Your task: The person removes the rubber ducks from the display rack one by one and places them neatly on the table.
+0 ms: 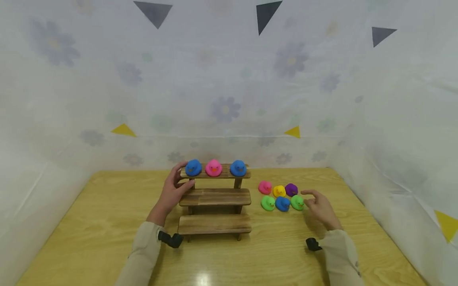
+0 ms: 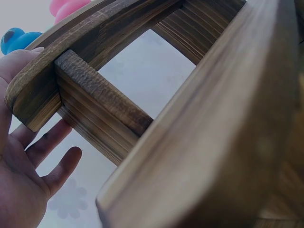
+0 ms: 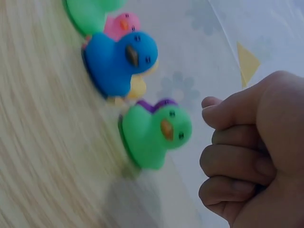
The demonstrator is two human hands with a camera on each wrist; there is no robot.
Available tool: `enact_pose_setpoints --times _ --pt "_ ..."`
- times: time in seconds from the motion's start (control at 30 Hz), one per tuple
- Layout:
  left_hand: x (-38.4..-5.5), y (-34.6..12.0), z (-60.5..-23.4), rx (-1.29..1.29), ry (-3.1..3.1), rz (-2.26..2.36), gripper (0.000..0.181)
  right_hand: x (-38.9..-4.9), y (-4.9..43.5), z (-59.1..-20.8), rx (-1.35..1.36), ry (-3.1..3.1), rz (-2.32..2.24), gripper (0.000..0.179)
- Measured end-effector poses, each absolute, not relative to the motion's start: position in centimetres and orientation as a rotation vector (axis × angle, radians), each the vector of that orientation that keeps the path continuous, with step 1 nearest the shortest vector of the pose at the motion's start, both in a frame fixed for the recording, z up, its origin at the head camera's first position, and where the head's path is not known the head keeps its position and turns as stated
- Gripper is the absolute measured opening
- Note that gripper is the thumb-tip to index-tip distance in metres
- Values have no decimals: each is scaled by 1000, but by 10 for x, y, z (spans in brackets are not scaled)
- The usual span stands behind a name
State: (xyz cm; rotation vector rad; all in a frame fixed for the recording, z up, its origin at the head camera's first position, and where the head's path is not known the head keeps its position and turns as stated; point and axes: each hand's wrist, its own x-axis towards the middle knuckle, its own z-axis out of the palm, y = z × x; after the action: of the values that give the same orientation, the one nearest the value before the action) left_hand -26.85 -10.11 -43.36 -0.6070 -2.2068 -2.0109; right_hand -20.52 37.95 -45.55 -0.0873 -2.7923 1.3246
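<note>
A three-step wooden stand [image 1: 214,197] has a blue rubber duck [image 1: 193,168], a pink rubber duck [image 1: 214,168] and another blue duck [image 1: 238,169] on its top step. My left hand [image 1: 173,194] holds the left end of that step, thumb and fingers around the board, close beside the first blue duck. To the right of the stand, my right hand [image 1: 321,208] hovers by a green duck [image 3: 151,134], index finger and thumb apart, the other fingers curled in. Nothing is between its fingers, and a gap separates it from the duck.
Beside the green duck sit a blue duck [image 1: 282,203], another green duck [image 1: 268,203], a pink duck [image 1: 265,187], a yellow duck [image 1: 279,191] and a purple duck [image 1: 291,189]. White patterned sheeting [image 1: 225,79] encloses the wooden table [image 1: 279,254] at the back and sides.
</note>
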Motion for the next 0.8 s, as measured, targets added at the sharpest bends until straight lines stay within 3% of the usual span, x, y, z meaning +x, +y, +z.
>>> enact_pose_setpoints --times 0.63,0.8 --pt "-268 -100 -433 -615 -2190 -2012 62 -210 300 -416 263 -2625 1298 24" --pt "-267 -101 -433 -612 -2190 -2018 62 -199 272 -389 345 -2606 1310 24"
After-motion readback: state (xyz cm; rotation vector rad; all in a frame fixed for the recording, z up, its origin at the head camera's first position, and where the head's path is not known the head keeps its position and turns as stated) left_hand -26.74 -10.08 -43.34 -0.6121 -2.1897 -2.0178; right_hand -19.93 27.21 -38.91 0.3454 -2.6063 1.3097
